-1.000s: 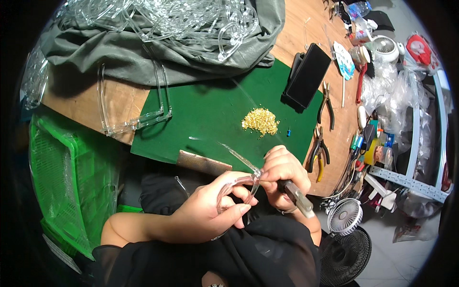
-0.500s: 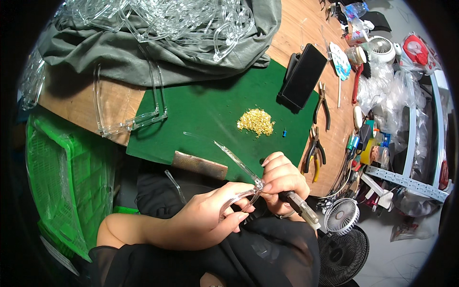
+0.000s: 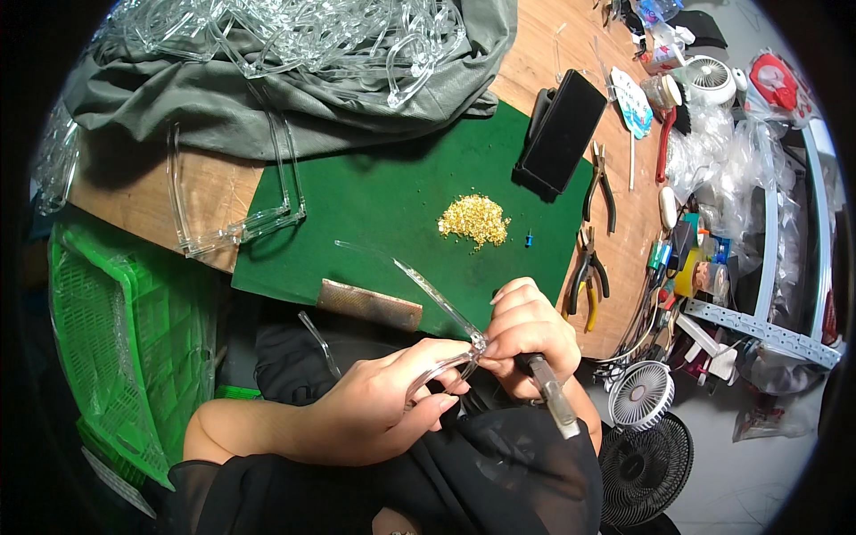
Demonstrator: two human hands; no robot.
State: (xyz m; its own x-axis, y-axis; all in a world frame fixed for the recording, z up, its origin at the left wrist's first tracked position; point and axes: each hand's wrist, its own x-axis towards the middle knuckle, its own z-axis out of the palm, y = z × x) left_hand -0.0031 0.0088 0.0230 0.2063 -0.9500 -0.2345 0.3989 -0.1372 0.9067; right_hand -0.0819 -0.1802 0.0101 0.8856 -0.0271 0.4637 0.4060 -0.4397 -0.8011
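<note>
My left hand (image 3: 383, 392) is closed around a clear plastic eyeglass frame (image 3: 440, 297), whose temple arm reaches up and left over a green mat (image 3: 383, 196). My right hand (image 3: 532, 339) meets the frame at its hinge corner. In that fist is a slim hand tool with a dark and see-through handle (image 3: 556, 406), pointing down to the right; its working tip is hidden by my fingers. A heap of tiny gold-coloured metal pieces (image 3: 474, 221) lies on the mat beyond my hands. Another clear eyeglass frame (image 3: 239, 234) stands at the mat's left edge.
Many clear frames (image 3: 294, 36) are piled on a grey cloth (image 3: 357, 125). To the right lie a black phone-like device (image 3: 563, 134), a blue pin (image 3: 529, 239) and two pliers (image 3: 599, 192). A worn block (image 3: 370, 306) sits at the mat's near edge; green crates (image 3: 134, 330) stand left.
The tool's handle has swung to point more steeply downward as my right hand turned. My left hand keeps its hold on the frame. The whole view has shifted slightly.
</note>
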